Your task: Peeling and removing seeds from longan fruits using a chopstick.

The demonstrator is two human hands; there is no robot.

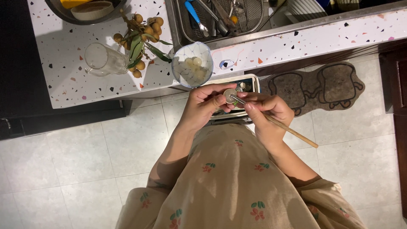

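The left hand [206, 103] holds a small round pale-brown fruit [230, 95] pinched between thumb and fingertips, its grip clamped on the fruit just in front of the body, at about 12 o'clock from the person's waist. The right hand [266, 111] has its grip closed around a slim wooden-handled tool with a metal tip [277, 123]; the metal tip touches the fruit, while the wooden handle runs out toward 4 o'clock past the wrist.

Under the two hands lies a pale rectangular tray with a dark inside [252, 82], partly hidden by the fingers. At 11 o'clock from the fruit, right at the edge of the white speckled terrazzo worktop [63, 63], stands a round translucent bowl [192, 63] that holds several peeled whitish fruits. At 10 o'clock from that bowl lies a bunch of small brown fruits on twigs with green leaves [142, 40], and just beside it at 9 o'clock a clear glass jug [104, 60] lies on its side. A metal dish rack with utensils [220, 17] sits in the sink at 12 o'clock. On the pale tiled floor [63, 161], at 3 o'clock from the hands, lies a grey toast-shaped mat [318, 87]. The person wears a beige dress with small flowers [229, 186].
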